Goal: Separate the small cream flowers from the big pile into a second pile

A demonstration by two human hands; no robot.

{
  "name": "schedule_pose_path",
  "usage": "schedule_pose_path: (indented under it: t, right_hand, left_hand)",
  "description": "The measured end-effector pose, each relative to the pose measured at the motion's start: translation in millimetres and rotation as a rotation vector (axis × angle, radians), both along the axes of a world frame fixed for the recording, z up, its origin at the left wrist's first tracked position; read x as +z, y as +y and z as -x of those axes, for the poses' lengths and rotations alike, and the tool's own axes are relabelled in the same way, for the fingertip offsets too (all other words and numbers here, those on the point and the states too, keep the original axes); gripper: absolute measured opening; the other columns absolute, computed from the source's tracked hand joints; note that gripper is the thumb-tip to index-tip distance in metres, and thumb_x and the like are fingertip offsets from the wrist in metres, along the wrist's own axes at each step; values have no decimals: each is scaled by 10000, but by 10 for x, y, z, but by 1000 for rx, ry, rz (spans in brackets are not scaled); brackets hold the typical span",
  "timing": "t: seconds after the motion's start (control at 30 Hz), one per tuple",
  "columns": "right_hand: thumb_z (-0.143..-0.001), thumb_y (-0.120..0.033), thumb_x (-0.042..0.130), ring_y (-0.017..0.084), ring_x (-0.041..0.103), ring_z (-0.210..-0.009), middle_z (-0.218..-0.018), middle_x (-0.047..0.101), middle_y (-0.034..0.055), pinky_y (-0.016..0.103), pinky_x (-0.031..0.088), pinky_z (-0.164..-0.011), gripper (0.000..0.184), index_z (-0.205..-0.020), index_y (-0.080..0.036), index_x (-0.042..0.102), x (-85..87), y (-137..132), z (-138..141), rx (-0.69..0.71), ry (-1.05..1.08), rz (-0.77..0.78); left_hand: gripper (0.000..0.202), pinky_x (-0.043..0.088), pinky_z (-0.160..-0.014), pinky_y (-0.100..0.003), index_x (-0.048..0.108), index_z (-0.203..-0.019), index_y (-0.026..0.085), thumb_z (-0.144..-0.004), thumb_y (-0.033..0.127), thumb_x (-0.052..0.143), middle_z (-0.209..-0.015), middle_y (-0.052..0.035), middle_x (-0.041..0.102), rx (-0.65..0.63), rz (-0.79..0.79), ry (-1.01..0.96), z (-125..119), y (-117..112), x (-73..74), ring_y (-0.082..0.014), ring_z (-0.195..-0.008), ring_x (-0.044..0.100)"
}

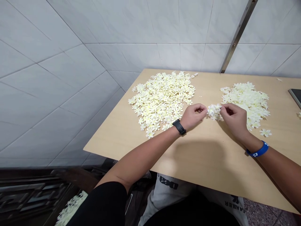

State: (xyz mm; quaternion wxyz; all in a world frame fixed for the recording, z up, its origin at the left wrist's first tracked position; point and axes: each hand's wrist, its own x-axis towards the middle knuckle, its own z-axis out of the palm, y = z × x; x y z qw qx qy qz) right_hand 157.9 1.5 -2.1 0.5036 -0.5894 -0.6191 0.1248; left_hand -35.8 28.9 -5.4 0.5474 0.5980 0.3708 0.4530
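My left hand (193,115) and my right hand (233,118) meet above the middle of a light wooden table (207,163). Both pinch a small cluster of pale cream fabric flowers (213,111) held between them. A black watch sits on my left wrist and a blue band on my right. A wide pile of the same flowers (162,99) lies flat to the left of my hands. A second, smaller pile (250,100) lies just behind my right hand.
A single loose flower (265,132) lies right of my right hand. A dark flat object (295,95) rests at the table's right edge. White tiled walls stand behind and to the left. More flowers (70,208) sit below the table at lower left.
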Motion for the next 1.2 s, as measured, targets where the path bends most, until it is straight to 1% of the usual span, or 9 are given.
schedule_pose_path:
  t: [0.07,0.17,0.3,0.4,0.57,0.7,0.8,0.97,1.2]
  right_hand:
    - [-837,-241,642,156,541,-603,-673,660,5,307,419,-594,127,-737,-220,718,-14,29,-25,-39,6,24]
    - [-839,-263,633,153,520,-591,-645,629,-3,309,408,-587,138,-739,-218,717,-29,50,-42,-17,29,43]
    - [-846,-273,636,162,549,-615,-690,673,10,312,433,-604,141,-743,-224,718,-29,26,-19,13,1,3]
    - [-847,-259,642,166,570,-615,-716,705,18,312,447,-597,131,-749,-226,722,-19,1,10,20,-40,-35]
    - [-882,-216,640,165,585,-597,-732,736,28,321,456,-595,136,-771,-221,719,-10,-24,47,48,-208,-165]
    - [-937,-202,624,181,659,-662,-782,765,49,322,484,-624,167,-798,-215,716,-33,-58,76,81,-370,-302]
    - [-954,-187,613,187,691,-705,-792,768,49,316,507,-645,174,-823,-219,723,-47,-94,106,147,-443,-361]
    - [-961,-220,594,198,691,-718,-802,765,50,330,510,-658,181,-835,-243,722,-15,-114,131,183,-418,-289]
    - [-878,-242,622,163,551,-573,-726,718,28,332,449,-591,137,-758,-238,687,36,-94,132,83,-224,-118]
  left_hand:
    - [109,437,-529,-182,654,-776,132,-820,230,668,-682,-5,630,21,11,4,-6,1,11,-70,-588,536]
    - [102,435,-536,-196,648,-767,136,-835,212,641,-664,7,615,56,22,22,-11,5,22,-72,-573,528]
    - [128,428,-575,-216,639,-741,144,-852,204,625,-648,17,602,167,10,112,2,19,23,-79,-580,519]
    - [120,437,-642,-234,645,-731,151,-842,195,628,-688,4,643,237,-58,237,27,15,31,-101,-647,554]
    - [273,392,-632,-268,631,-674,169,-854,363,696,-659,1,642,212,-131,433,51,-47,46,-123,-636,535]
    - [309,444,-692,-267,707,-778,165,-918,437,659,-757,-18,708,101,-170,313,20,-104,37,-128,-713,597]
    - [279,501,-754,-256,755,-877,157,-885,433,715,-873,-42,760,56,-125,192,-15,-124,21,-133,-797,654]
    - [261,481,-567,-223,735,-860,130,-900,379,670,-738,-28,695,31,11,109,-28,-88,-24,-88,-589,575]
    - [228,481,-567,-213,693,-819,130,-883,349,685,-691,-4,654,-33,47,90,-28,-62,-60,-75,-578,564]
